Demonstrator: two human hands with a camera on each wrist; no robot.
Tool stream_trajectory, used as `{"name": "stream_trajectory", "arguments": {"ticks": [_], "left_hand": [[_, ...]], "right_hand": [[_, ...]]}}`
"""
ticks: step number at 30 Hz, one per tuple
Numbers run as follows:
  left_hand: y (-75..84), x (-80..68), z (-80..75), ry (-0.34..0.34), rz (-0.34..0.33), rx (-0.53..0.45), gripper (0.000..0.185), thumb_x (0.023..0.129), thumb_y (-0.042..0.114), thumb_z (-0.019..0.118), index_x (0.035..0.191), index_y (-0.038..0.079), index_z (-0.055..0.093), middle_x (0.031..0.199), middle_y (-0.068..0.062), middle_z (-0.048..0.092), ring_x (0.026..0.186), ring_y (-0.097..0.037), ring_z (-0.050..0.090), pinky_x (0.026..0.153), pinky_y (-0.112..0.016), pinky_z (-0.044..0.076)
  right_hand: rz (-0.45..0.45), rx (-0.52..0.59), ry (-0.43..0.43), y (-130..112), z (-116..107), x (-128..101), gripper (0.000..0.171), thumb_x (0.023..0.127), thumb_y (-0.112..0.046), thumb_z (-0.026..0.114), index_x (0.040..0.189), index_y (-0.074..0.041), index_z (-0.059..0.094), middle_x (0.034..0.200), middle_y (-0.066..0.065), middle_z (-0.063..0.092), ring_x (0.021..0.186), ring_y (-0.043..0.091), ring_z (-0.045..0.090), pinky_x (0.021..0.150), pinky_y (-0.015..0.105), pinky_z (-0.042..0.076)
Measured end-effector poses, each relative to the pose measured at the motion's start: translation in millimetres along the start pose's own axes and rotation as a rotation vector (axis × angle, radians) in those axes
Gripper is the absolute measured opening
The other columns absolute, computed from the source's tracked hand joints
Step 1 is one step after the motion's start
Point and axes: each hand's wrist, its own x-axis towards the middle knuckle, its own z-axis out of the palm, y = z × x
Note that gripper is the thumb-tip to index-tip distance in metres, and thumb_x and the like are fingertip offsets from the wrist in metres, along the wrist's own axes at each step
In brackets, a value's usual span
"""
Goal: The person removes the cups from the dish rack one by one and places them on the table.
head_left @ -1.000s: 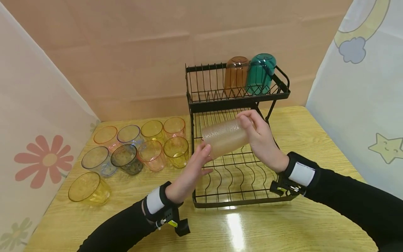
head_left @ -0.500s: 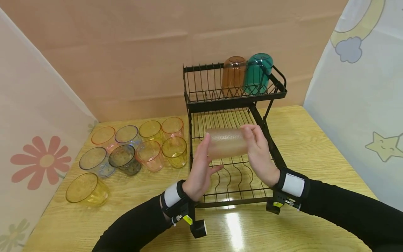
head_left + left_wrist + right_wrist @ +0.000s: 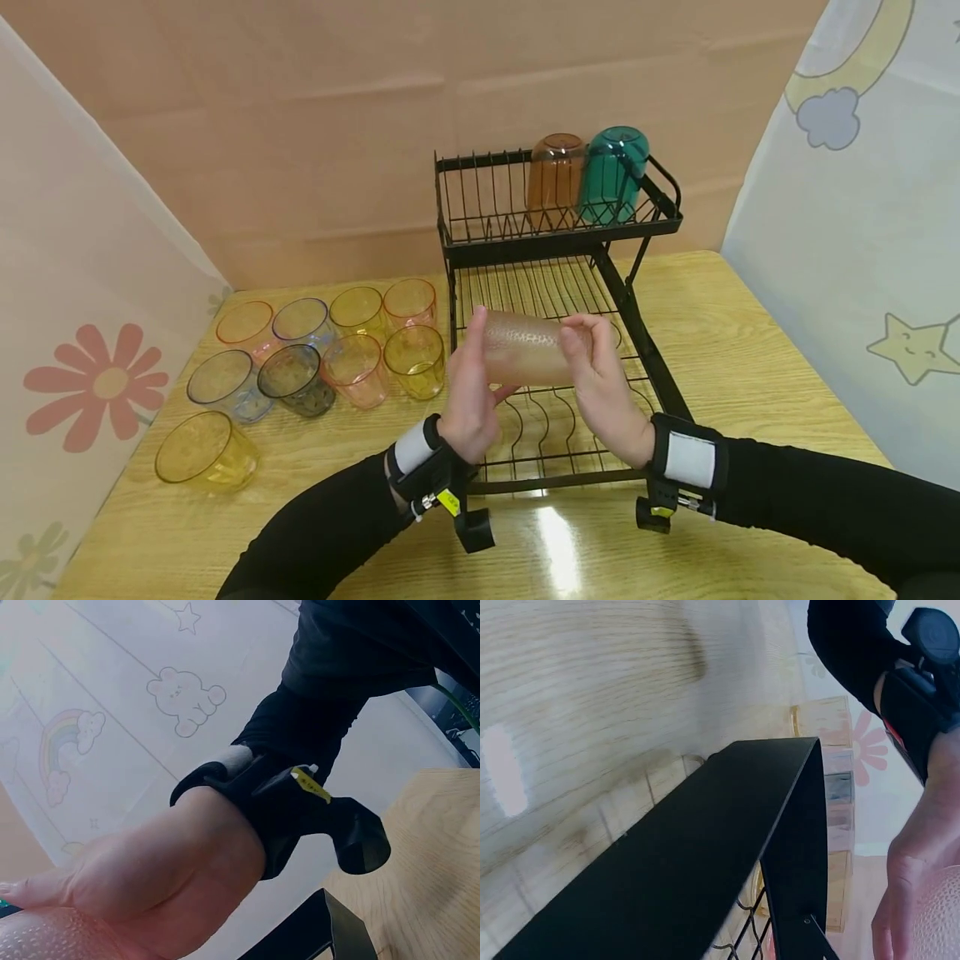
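A textured, pale pinkish-brown drinking glass [image 3: 525, 348] lies on its side between my two hands, above the lower tier of the black dish rack [image 3: 558, 482]. My left hand [image 3: 468, 408] grips its left end, thumb upright at the edge and a finger showing below. The right end sits in my right hand [image 3: 606, 392], with thumb and fingers round it. In the left wrist view the bumpy glass [image 3: 52, 937] rests against the palm. The right wrist view shows the glass [image 3: 941, 922] at the lower right, partly cut off.
On the rack's upper tier, a brown glass [image 3: 557, 179] and a teal glass [image 3: 615, 175] stand upside down. Several coloured glasses stand upright left of the rack, among them a yellow one [image 3: 225, 458] in front and a dark grey one [image 3: 303, 387].
The glass has swung from right end raised to nearly level, its right end now slightly lower. My right hand has moved down and left; my left hand has turned more upright.
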Motion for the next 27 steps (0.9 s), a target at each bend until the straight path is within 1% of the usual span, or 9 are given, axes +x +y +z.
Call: {"name": "stream_trajectory", "arguments": {"ticks": [4,7,10,14,18,20,23,25,27], "left_hand": [[3.1,1.0,-3.1,-0.002,0.003,0.007,0.056,0.089,0.055,0.06,0.124,0.011,0.059,0.121,-0.012,0.055,0.11,-0.028,0.051,0.086,-0.048,0.044],[5.5,0.9,-8.3,-0.006,0.006,0.021,0.054,0.09,0.053,0.061,0.123,0.01,0.059,0.118,-0.012,0.056,0.108,-0.026,0.052,0.082,-0.044,0.046],[8.2,0.1,-17.2,-0.029,0.012,0.046,0.054,0.091,0.05,0.06,0.123,0.007,0.058,0.119,-0.012,0.055,0.107,-0.027,0.053,0.078,-0.042,0.049],[11.4,-2.7,-34.3,-0.094,0.028,0.118,0.054,0.095,0.047,0.056,0.127,0.003,0.056,0.119,-0.013,0.053,0.103,-0.026,0.054,0.076,-0.037,0.051],[15.2,-7.8,-54.4,-0.156,0.051,0.198,0.051,0.097,0.04,0.053,0.129,0.0,0.055,0.111,-0.013,0.056,0.093,-0.021,0.058,0.073,-0.031,0.051],[18.6,-11.6,-65.8,-0.187,0.069,0.248,0.05,0.098,0.035,0.052,0.132,-0.001,0.053,0.115,-0.012,0.056,0.097,-0.02,0.056,0.076,-0.032,0.049],[25.5,-18.1,-83.5,-0.221,0.113,0.342,0.048,0.097,0.027,0.051,0.136,-0.002,0.05,0.129,-0.013,0.053,0.111,-0.02,0.05,0.088,-0.036,0.044],[30.7,-22.5,-96.2,-0.246,0.156,0.418,0.046,0.098,0.023,0.049,0.137,-0.001,0.048,0.136,-0.012,0.049,0.12,-0.021,0.045,0.094,-0.038,0.038],[35.1,-25.4,-108.7,-0.257,0.206,0.471,0.043,0.098,0.016,0.05,0.137,-0.003,0.049,0.135,-0.012,0.05,0.121,-0.02,0.045,0.098,-0.037,0.037]], "right_hand": [[-0.007,-0.021,-0.019,-1,0,-2,0.031,0.106,-0.019,0.038,0.126,0.005,0.033,0.125,0.018,0.036,0.113,0.026,0.036,0.095,0.044,0.027],[-0.035,-0.061,-0.057,-1,-1,-1,0.027,0.105,-0.014,0.041,0.123,0.006,0.037,0.124,0.019,0.04,0.114,0.027,0.038,0.097,0.046,0.027],[-0.056,-0.107,-0.141,-3,-4,0,0.023,0.104,-0.01,0.043,0.121,0.005,0.041,0.124,0.017,0.045,0.115,0.027,0.041,0.097,0.047,0.031],[-0.077,-0.213,-0.306,-7,-9,2,0.021,0.104,-0.014,0.047,0.12,-0.001,0.048,0.124,0.011,0.049,0.114,0.023,0.046,0.091,0.045,0.041],[-0.142,-0.382,-0.475,-10,-16,4,0.021,0.102,-0.021,0.052,0.118,-0.008,0.053,0.131,0.009,0.048,0.122,0.025,0.045,0.092,0.048,0.044],[-0.185,-0.473,-0.55,-12,-19,6,0.023,0.101,-0.025,0.055,0.118,-0.01,0.054,0.136,0.01,0.046,0.126,0.028,0.043,0.096,0.052,0.042],[-0.266,-0.643,-0.658,-15,-24,10,0.031,0.099,-0.031,0.057,0.124,-0.012,0.053,0.142,0.009,0.041,0.126,0.027,0.046,0.096,0.05,0.043],[-0.344,-0.754,-0.72,-17,-27,14,0.039,0.098,-0.035,0.058,0.129,-0.013,0.051,0.144,0.008,0.039,0.124,0.026,0.048,0.095,0.048,0.045],[-0.433,-0.871,-0.777,-20,-31,20,0.045,0.098,-0.04,0.056,0.135,-0.014,0.049,0.144,0.008,0.039,0.122,0.025,0.049,0.093,0.046,0.047]]}}
